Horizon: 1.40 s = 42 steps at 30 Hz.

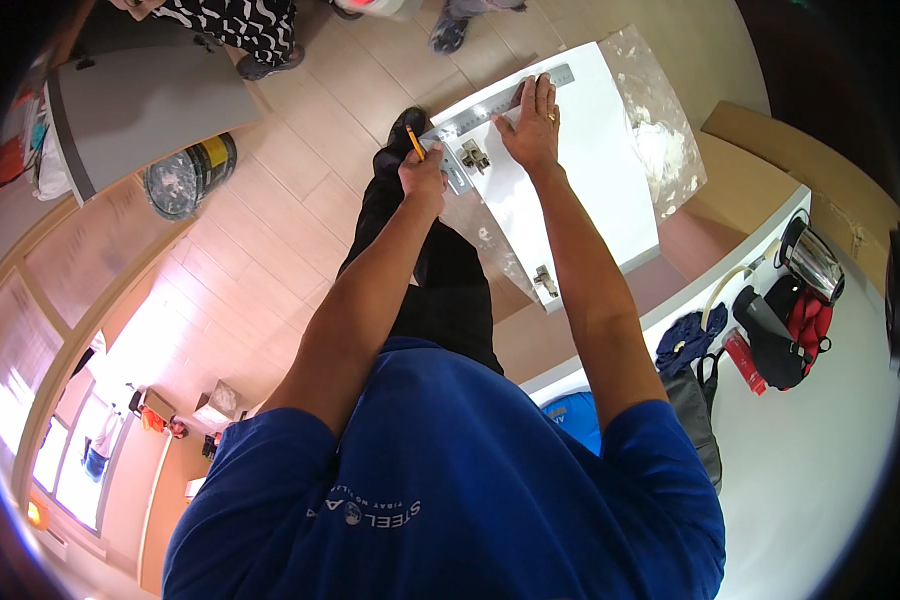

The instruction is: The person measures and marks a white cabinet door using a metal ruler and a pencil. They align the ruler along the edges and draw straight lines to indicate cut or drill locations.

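A white cabinet panel point(600, 185) lies in front of me with two metal hinges point(475, 158) point(545, 283) along its left side. A steel square ruler point(462, 125) lies across its far end, one arm running down the left edge. My left hand point(422, 176) is closed round a yellow pencil point(414, 140) at the square's corner, beside the upper hinge. My right hand point(532, 132) rests with fingers stretched out on the long arm of the square, pressing against the panel.
Dusty plastic sheeting point(660, 80) sits under the panel, beside a counter edge point(765, 240) holding bags point(775, 335) and a steel kettle point(810, 262). At upper left are a bucket point(178, 183) and grey board point(135, 120). Other people's legs point(265, 30) point(450, 25) stand at the top.
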Each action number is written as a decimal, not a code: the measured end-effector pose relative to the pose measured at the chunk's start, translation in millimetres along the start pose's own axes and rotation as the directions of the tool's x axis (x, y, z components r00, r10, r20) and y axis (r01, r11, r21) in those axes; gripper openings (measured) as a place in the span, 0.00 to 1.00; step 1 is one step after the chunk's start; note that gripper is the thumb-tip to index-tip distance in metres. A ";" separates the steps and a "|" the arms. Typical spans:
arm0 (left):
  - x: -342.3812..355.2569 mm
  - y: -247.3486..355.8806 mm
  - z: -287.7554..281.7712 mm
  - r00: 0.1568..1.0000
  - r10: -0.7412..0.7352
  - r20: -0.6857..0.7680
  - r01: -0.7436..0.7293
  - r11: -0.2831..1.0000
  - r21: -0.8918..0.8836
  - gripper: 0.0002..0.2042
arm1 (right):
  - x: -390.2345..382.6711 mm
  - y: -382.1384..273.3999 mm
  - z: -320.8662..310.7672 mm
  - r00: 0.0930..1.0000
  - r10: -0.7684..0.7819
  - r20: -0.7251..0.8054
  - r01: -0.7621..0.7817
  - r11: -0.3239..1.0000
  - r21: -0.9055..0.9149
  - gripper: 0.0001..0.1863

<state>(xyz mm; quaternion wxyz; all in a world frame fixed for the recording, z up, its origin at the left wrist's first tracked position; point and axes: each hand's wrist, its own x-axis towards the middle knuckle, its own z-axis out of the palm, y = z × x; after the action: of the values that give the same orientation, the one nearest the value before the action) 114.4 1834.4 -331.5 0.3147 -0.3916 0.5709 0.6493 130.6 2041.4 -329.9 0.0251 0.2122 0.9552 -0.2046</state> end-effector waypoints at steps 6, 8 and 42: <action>-6.0 10.6 2.7 0.998 -0.040 0.044 0.037 0.997 0.069 0.10 | -4.1 3.6 6.5 0.993 0.117 -0.035 -0.119 0.991 -0.056 0.61; -8.2 12.9 4.7 0.994 -0.076 0.081 0.069 0.994 0.085 0.09 | -4.1 9.7 10.1 0.990 0.128 -0.063 -0.131 0.990 -0.052 0.62; 6.2 12.9 1.4 0.991 -0.002 0.136 -0.034 0.966 0.256 0.08 | 1.0 -9.7 -17.8 0.948 0.295 0.116 -0.283 0.953 -0.111 0.67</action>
<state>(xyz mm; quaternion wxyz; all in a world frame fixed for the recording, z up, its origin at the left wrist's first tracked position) 100.1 1833.6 -330.4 0.3957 -0.2978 0.6309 0.5972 126.3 2040.9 -310.1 0.1272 0.3346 0.9186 -0.1674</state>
